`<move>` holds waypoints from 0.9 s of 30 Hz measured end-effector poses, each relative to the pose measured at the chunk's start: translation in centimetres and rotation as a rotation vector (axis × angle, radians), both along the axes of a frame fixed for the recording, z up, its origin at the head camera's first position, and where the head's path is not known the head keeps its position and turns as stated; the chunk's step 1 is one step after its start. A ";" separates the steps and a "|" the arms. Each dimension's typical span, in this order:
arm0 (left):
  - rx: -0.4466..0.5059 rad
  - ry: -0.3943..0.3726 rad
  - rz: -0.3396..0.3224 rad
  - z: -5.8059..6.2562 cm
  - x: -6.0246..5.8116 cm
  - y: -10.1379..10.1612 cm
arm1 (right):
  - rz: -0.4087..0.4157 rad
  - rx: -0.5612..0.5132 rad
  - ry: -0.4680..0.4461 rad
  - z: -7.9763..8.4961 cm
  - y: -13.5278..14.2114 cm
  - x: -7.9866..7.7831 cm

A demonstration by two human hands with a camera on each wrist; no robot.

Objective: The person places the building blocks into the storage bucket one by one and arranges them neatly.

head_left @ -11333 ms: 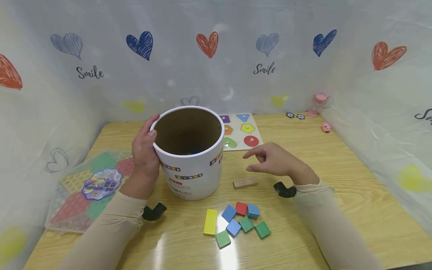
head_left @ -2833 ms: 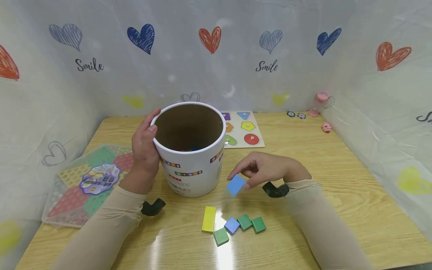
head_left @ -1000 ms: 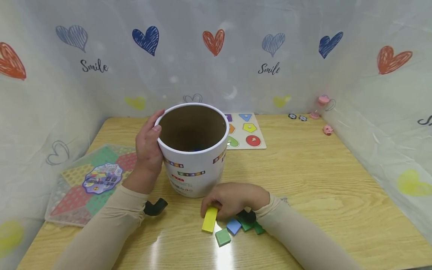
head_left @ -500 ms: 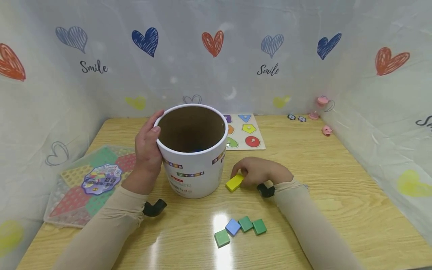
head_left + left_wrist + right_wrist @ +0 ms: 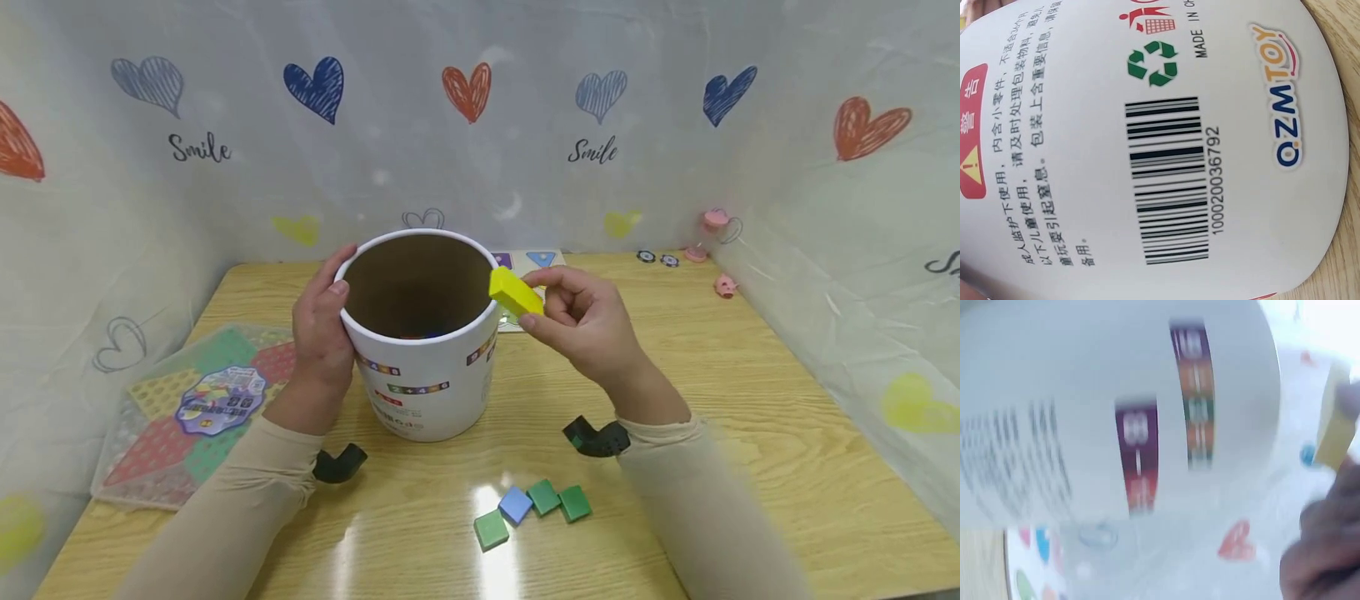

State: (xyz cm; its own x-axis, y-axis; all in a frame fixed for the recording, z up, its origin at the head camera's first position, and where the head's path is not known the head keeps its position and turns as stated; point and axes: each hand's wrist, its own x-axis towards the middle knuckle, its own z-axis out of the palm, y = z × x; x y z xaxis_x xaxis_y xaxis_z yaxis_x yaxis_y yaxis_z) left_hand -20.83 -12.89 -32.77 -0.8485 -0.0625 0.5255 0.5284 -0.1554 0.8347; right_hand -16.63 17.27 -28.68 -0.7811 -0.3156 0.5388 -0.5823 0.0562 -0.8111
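Observation:
A round white bucket with printed number strips stands on the table. My left hand grips its left side, thumb at the rim; the left wrist view shows the bucket's barcode wall up close. Between thumb and fingers, my right hand pinches a yellow rectangular block at the bucket's right rim. The same yellow block appears blurred in the right wrist view. Near the front lie a light green block, a blue block and two dark green blocks. Some colour shows deep inside the bucket.
A flat clear case of coloured pieces lies at the left. Behind the bucket is a shape puzzle board, partly hidden. At the back right are two poker chips, a pink hourglass and a small pink pig figure.
Red and blue blocks and the wooden piece have left the table. My right hand has taken the yellow block from the front and raised it to the bucket's rim. My left hand stays put.

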 end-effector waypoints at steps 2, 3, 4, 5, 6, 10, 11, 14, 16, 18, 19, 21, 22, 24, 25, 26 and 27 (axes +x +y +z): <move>0.008 0.003 0.005 0.1 0.0 0.0 | -0.089 0.018 0.023 0.6 -2.0 0.7; 0.016 0.001 0.005 0.2 0.1 0.0 | -0.109 0.028 0.026 0.9 -2.8 0.9; 0.020 -0.002 0.005 0.2 0.1 0.0 | -0.123 0.048 0.030 1.1 -3.5 1.2; 0.022 -0.002 0.003 0.2 0.1 0.0 | -0.124 0.055 0.029 1.3 -3.9 1.4; 0.023 -0.005 0.002 0.2 0.1 0.0 | -0.122 0.062 0.030 1.6 -4.2 1.6; 0.018 -0.015 -0.016 0.3 0.1 0.0 | -0.121 0.050 0.062 2.0 -3.6 1.9; 0.017 -0.018 -0.017 0.4 0.1 0.0 | -0.122 0.057 0.073 1.9 -3.2 1.8; 0.014 -0.013 -0.012 0.5 0.1 0.0 | -0.016 0.167 0.089 1.1 -2.2 1.3; 0.016 -0.010 -0.009 0.6 0.0 0.0 | 0.146 0.343 0.084 0.3 -1.8 1.2; 0.010 -0.011 -0.002 0.6 0.0 -0.1 | 0.345 0.570 0.050 -0.6 -2.0 1.5; 0.003 -0.015 0.003 0.6 0.0 -0.1 | 0.434 0.677 0.020 -1.0 -2.2 1.8; -0.001 -0.024 0.006 0.5 0.1 -0.2 | 0.557 0.843 -0.037 -2.1 -2.9 2.4; -0.004 -0.027 0.007 0.4 0.1 -0.2 | 0.587 0.911 -0.067 -2.5 -3.3 2.8; 0.002 -0.026 0.003 0.3 0.1 -0.1 | 0.591 1.017 -0.118 -3.4 -4.2 3.6; 0.003 -0.023 0.001 0.2 0.0 -0.1 | 0.579 1.067 -0.134 -3.8 -4.6 3.9; 0.008 -0.022 0.000 0.1 0.0 -0.1 | 0.560 1.121 -0.136 -4.3 -5.0 4.4; 0.010 -0.020 -0.002 0.0 0.0 0.0 | 0.536 1.182 -0.135 -4.7 -5.4 4.9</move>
State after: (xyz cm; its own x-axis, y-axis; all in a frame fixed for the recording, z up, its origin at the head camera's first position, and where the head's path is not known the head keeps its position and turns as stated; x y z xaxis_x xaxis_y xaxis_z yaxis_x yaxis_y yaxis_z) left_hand -20.84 -12.91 -32.80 -0.8590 -0.0658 0.5077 0.5112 -0.1646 0.8435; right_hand -11.74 11.86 -33.37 -0.4366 -0.8289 -0.3497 -0.6733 0.5589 -0.4841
